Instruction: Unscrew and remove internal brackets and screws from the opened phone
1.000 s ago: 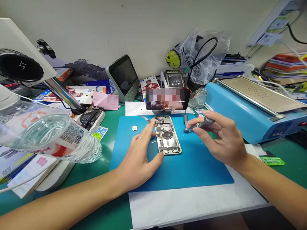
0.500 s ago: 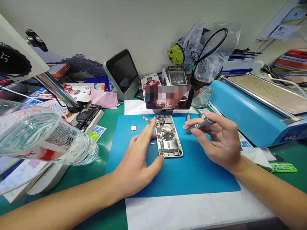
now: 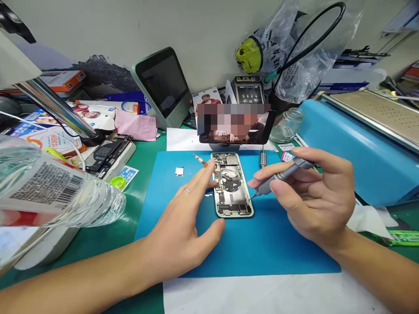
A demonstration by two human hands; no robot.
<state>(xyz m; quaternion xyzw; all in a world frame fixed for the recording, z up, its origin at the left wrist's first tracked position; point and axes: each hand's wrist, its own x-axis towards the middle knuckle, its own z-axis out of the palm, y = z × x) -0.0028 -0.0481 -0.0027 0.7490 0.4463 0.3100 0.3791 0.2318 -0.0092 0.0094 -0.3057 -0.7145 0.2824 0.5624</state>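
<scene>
Nearest edge: white paper sheet (image 3: pixel 262 296) under the near rim of the blue mat (image 3: pixel 262 244); both lie on the green table (image 3: pixel 147 161).

Left hand (image 3: pixel 183 226): palm down on the mat, fingers (image 3: pixel 200 179) spread apart and holding nothing. The longest fingertip touches the left edge of the opened phone (image 3: pixel 231 185), and the thumb lies just short of its near left corner. We note a thin ring on one finger.

Right hand (image 3: pixel 310 200): at 3 o'clock of the phone, raised off the mat. Its fingers are clamped around a grey screwdriver (image 3: pixel 281 174), which slants down toward 8 o'clock. The tip sits at the phone's right edge, near the lower end; we cannot tell whether it touches.

Opened phone: mid-mat, back off, internals exposed, long axis running 6 to 12 o'clock.

On the mat beyond it: a small metal part (image 3: pixel 179 171) at 10 o'clock and a second driver (image 3: pixel 262 158) at 1 o'clock, both apart from the phone.

At 9 o'clock, close to the camera: a clear water bottle (image 3: pixel 49 192) lying tilted.

At 12 o'clock: a propped phone (image 3: pixel 234 124), screen blurred. A glass jar (image 3: pixel 288 124) stands just right of it. The blue machine (image 3: pixel 353 148) is at 2 o'clock and a smart display (image 3: pixel 162 87) at 11 o'clock, by the wall.
</scene>
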